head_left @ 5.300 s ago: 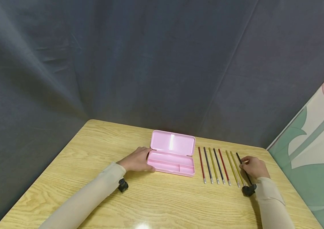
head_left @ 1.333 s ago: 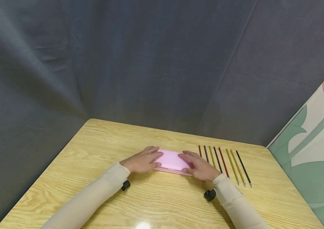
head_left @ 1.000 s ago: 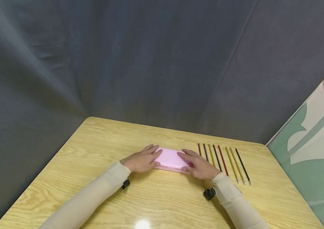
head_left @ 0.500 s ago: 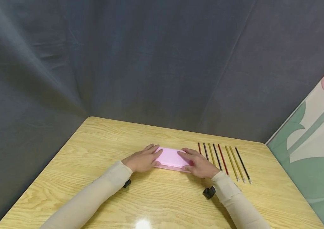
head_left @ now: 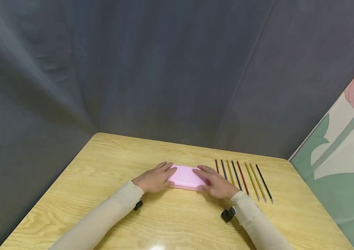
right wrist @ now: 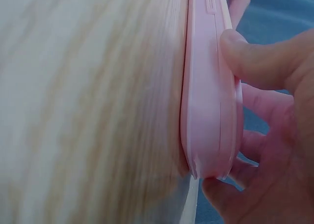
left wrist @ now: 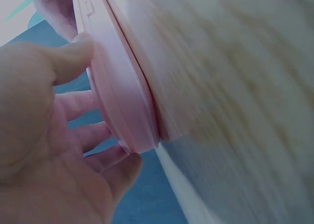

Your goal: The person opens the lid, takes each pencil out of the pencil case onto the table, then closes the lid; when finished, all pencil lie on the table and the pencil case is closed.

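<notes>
A closed pink plastic pencil case (head_left: 185,176) lies flat on the wooden table. My left hand (head_left: 154,177) holds its left end, fingers over the lid. In the left wrist view the thumb rests on the front edge of the case (left wrist: 115,81), with the little finger at the end corner. On the right end my right hand (head_left: 218,182) holds the case the same way, thumb at the front. The right wrist view shows the lid seam of the case (right wrist: 208,96) together. What lies inside is hidden.
Right of the case, several pencils lie in a row, among them a red pencil (head_left: 242,178), a yellow pencil (head_left: 257,182) and a black pencil (head_left: 264,183) at the far right. My right hand and forearm hide parts of the leftmost ones. A dark curtain (head_left: 164,69) hangs behind the table.
Several seconds ago the case stood open and my right hand was at the black pencil; that hand has since moved left and the lid has come down. Over the last second both hands stay nearly still.
</notes>
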The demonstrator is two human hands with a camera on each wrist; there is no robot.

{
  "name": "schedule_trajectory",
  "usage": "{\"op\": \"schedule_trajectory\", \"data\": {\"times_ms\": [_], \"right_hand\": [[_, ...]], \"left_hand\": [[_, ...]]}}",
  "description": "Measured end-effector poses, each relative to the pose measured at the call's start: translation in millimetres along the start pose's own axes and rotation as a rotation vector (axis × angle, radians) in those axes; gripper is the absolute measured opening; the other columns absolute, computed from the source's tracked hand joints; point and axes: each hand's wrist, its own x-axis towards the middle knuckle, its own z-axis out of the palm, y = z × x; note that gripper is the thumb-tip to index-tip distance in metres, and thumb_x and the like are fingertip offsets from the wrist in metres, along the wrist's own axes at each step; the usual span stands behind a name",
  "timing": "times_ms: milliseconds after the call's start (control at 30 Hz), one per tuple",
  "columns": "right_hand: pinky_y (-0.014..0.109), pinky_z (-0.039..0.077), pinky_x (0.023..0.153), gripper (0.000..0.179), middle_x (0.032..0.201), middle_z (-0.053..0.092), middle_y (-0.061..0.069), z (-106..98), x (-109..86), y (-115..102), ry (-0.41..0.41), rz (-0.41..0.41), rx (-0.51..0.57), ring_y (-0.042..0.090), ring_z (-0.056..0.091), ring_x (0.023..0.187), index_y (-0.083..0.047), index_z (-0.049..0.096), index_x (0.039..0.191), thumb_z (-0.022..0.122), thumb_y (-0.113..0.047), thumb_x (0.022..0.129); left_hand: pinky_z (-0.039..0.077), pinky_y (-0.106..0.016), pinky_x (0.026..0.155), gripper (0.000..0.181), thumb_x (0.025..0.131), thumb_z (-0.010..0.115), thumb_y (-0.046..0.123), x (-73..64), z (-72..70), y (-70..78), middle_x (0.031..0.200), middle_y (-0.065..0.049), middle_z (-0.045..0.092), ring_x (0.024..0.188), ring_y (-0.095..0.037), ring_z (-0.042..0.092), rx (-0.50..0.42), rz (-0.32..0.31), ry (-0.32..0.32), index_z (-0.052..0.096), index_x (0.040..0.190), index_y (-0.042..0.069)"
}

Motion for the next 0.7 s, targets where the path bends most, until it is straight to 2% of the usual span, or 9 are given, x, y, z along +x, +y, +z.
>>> {"op": "schedule_trajectory", "data": {"times_ms": [233,400,533,700], "right_hand": [[0.068,0.035,0.114,0.061,0.160,0.040,0.021,1,-0.8,-1,0.014,0.017,-0.014,0.045,0.038,0.147,-0.016,0.049,0.151,0.067,-0.031,0.095],[0.068,0.033,0.115,0.057,0.160,0.040,0.020,-1,1.4,-5,0.059,-0.010,-0.041,0.045,0.034,0.149,-0.016,0.051,0.150,0.066,-0.031,0.096],[0.068,0.032,0.116,0.056,0.158,0.043,0.020,-5,2.6,-8,0.130,-0.058,-0.127,0.046,0.036,0.148,-0.014,0.053,0.148,0.067,-0.030,0.096],[0.070,0.029,0.116,0.057,0.158,0.044,0.019,-16,2.6,-9,0.216,-0.081,-0.219,0.046,0.037,0.147,-0.014,0.052,0.148,0.067,-0.031,0.096]], "left_hand": [[0.025,-0.051,0.127,0.062,0.105,0.050,0.042,0.3,-0.1,-6.8,0.168,-0.014,0.028,0.156,-0.037,0.023,-0.068,0.024,0.010,0.035,0.159,0.014],[0.024,-0.052,0.127,0.062,0.105,0.050,0.044,1.2,-4.4,-8.5,0.167,-0.014,0.029,0.156,-0.038,0.024,-0.059,0.026,0.030,0.038,0.158,0.015],[0.025,-0.054,0.126,0.061,0.104,0.049,0.048,2.1,-9.1,-10.2,0.166,-0.012,0.033,0.155,-0.038,0.027,-0.011,0.014,0.096,0.041,0.156,0.017],[0.028,-0.055,0.124,0.062,0.103,0.048,0.053,2.3,-19.3,-13.4,0.164,-0.012,0.036,0.154,-0.036,0.030,0.105,-0.012,0.211,0.044,0.155,0.019]]}}
